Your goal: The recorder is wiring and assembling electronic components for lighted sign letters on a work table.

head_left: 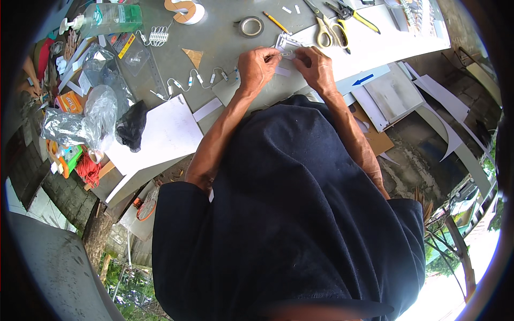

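Note:
At the table's near edge my left hand point(258, 69) is closed in a pinch on a small white LED module point(287, 53). Just to its right, my right hand point(316, 67) has its fingertips pressed together by the module's other end. Whatever sits in that right pinch is too small to make out. Left of my left hand, a wired string of LED modules point(190, 81) trails across the grey table. Right beyond my fingers lies a small white raised-edge piece point(288, 40), partly covered by my left hand.
Scissors point(324, 32), wire strippers point(353, 17), a pencil point(276, 22) and a tape roll point(250, 26) lie beyond my hands. Coiled LED modules point(159, 36) and a green liquid bottle point(115, 20) stand far left. Plastic bags point(100, 115) crowd the left; white sheet point(396, 49) extends right.

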`<state>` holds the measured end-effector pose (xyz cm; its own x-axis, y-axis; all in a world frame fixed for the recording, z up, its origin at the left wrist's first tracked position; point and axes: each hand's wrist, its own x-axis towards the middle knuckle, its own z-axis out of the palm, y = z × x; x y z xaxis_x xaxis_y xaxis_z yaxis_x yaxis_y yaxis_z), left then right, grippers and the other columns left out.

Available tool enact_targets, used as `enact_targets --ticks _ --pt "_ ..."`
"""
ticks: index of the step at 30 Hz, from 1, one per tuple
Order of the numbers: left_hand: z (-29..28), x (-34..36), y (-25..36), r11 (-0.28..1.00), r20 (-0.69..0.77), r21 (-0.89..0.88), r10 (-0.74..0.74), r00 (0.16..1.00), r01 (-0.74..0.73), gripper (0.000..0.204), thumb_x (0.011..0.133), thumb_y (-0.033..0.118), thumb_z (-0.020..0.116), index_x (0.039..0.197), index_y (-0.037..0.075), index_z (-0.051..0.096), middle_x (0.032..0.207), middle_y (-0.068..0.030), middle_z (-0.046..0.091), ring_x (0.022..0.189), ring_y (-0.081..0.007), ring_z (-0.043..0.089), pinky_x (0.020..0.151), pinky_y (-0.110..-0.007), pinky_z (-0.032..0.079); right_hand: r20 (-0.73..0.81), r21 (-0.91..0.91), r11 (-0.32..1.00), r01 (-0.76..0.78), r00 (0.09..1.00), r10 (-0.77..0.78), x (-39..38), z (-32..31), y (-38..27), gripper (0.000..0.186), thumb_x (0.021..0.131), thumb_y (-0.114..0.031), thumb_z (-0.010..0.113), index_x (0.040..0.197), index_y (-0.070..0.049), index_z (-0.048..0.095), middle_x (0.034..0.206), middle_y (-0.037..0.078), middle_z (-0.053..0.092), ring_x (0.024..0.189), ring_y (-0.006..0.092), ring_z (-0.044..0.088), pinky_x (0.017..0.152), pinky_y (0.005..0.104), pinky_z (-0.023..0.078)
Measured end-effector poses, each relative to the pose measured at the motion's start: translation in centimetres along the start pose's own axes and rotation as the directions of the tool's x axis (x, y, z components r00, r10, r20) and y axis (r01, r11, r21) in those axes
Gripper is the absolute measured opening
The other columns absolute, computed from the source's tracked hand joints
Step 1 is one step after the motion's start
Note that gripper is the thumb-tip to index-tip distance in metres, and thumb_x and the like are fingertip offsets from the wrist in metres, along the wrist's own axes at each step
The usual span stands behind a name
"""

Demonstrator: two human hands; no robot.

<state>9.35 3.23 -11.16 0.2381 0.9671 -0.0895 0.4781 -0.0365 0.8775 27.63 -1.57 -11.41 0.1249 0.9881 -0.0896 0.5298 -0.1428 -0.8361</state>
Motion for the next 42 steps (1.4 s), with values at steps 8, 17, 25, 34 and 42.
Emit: enact_targets --ticks 8,17,25,34,42 --pt "0.3 0.5 -0.4 0.958 -0.021 0.195 0.217 0.976 -0.209 0.014 0.078 0.01 0.079 0.092 0.008 0.079 0.077 -0.0104 0.071 0.062 -0.0224 0.067 0.058 -0.034 0.05 -0.049 -0.038 0.999 0.017 0.999 -0.018 -0.4 1.0 0.2 0.023 0.085 -0.01 0.075 0.106 -0.002 0.071 0.089 0.01 0.068 0.079 0.0194 0.07 0.074 0.0312 0.056" --pt "0.2 1.0 -0.1 0.931 0.011 0.187 0.318 0.948 -0.314 0.011 0.078 0.008 0.075 0.089 0.008 0.077 0.076 -0.0107 0.068 0.067 -0.0318 0.067 0.06 -0.04 0.051 -0.055 -0.011 1.0 0.016 0.998 -0.017 -0.5 0.9 -0.1 0.028 0.084 -0.007 0.073 0.111 -0.005 0.07 0.092 0.012 0.067 0.077 0.0249 0.07 0.075 0.0352 0.057" --pt "0.0 0.9 -0.3 0.923 0.024 0.192 0.335 0.942 -0.334 0.01 0.08 0.008 0.075 0.09 0.007 0.076 0.079 -0.0099 0.07 0.064 -0.028 0.066 0.059 -0.036 0.051 -0.044 0.006 0.998 0.058 0.997 -0.058 -0.9 0.8 -0.6 0.029 0.088 -0.014 0.074 0.117 -0.013 0.072 0.088 0.01 0.062 0.073 0.0246 0.065 0.069 0.0379 0.054" --pt "0.2 0.8 -0.2 0.922 -0.017 0.158 0.362 0.932 -0.355 0.006 0.08 0.007 0.074 0.086 0.006 0.074 0.075 -0.0109 0.068 0.066 -0.0314 0.066 0.058 -0.039 0.051 -0.02 -0.081 0.992 0.1 0.995 -0.102 -0.2 1.1 0.5 0.023 0.09 -0.017 0.07 0.112 -0.015 0.075 0.089 0.009 0.062 0.077 0.0257 0.065 0.069 0.0382 0.052" --pt "0.2 0.9 -0.6 0.921 0.004 0.17 0.354 0.935 -0.35 0.01 0.08 0.006 0.075 0.089 0.006 0.076 0.08 -0.0096 0.071 0.067 -0.0277 0.068 0.061 -0.035 0.052 -0.006 -0.12 0.978 0.171 0.985 -0.173 0.2 1.0 1.0 0.024 0.089 -0.014 0.07 0.112 -0.013 0.075 0.091 0.009 0.063 0.078 0.0259 0.066 0.07 0.0372 0.054"
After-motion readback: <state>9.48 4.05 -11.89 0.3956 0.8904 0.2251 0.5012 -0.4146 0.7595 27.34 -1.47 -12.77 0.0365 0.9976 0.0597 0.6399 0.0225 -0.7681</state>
